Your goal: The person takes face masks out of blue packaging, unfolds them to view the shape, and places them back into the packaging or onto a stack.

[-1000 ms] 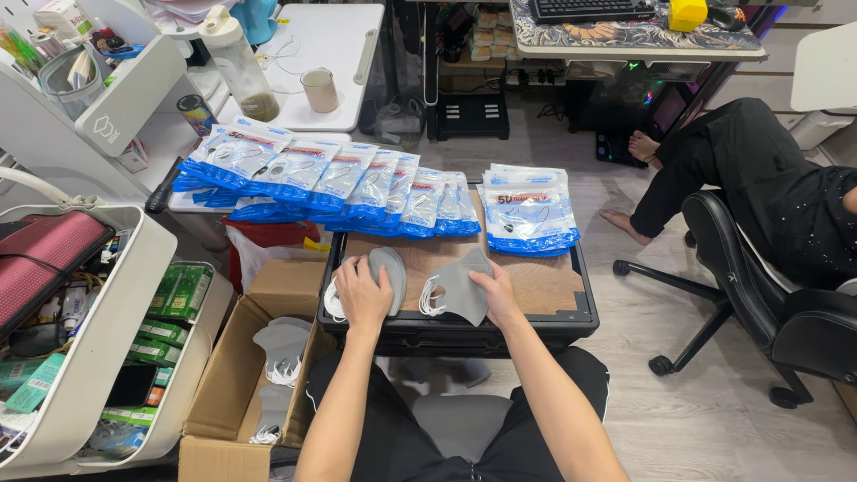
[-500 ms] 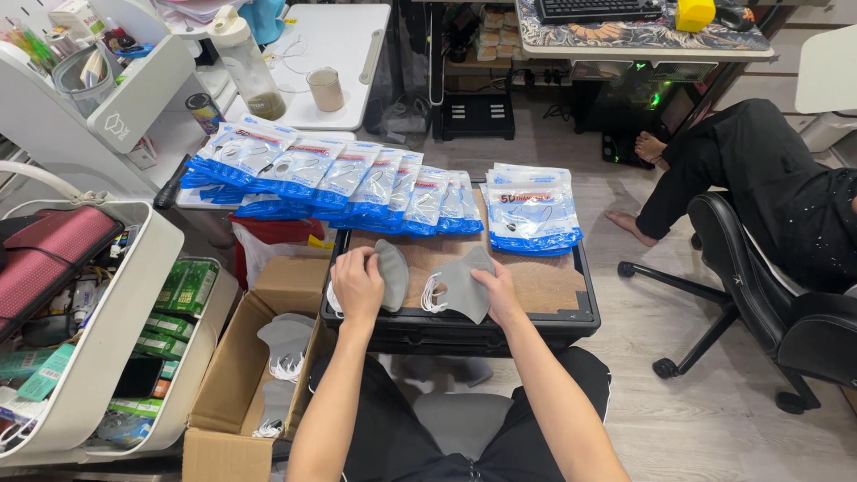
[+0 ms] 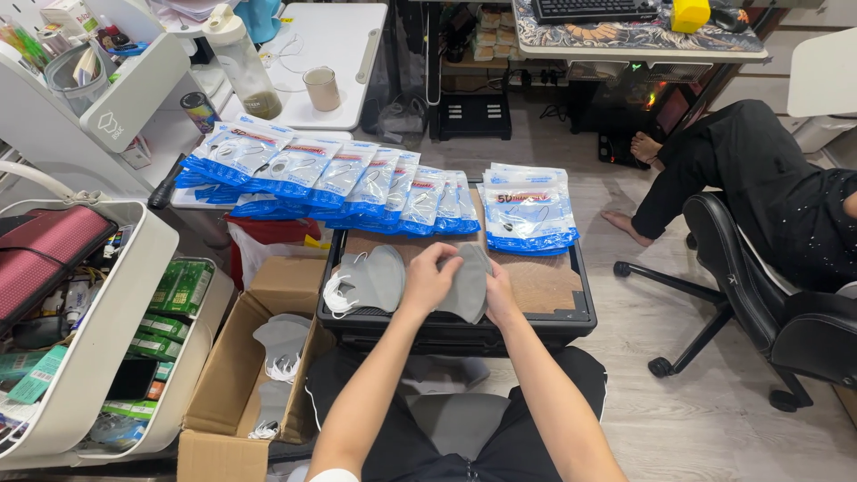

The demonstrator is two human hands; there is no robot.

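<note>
At frame centre we pinch a grey mask (image 3: 466, 284) between left hand (image 3: 428, 281) and right hand (image 3: 498, 299), fingers closed on its edges; it looks soft, light, easily creased.

matt grey cloth mask (image 3: 467, 284); glossy plastic packets (image 3: 528, 212); rough brown cardboard box (image 3: 234, 375)

The mask (image 3: 468, 284) held over the black case (image 3: 571, 323) is plain grey, as is the one (image 3: 379, 278) just left of it, with white loops. Behind the case, the packets (image 3: 339, 174) are blue and white with red strips. Left of the case stands a brown box (image 3: 234, 375); right of it, a black chair (image 3: 786, 312).
</note>
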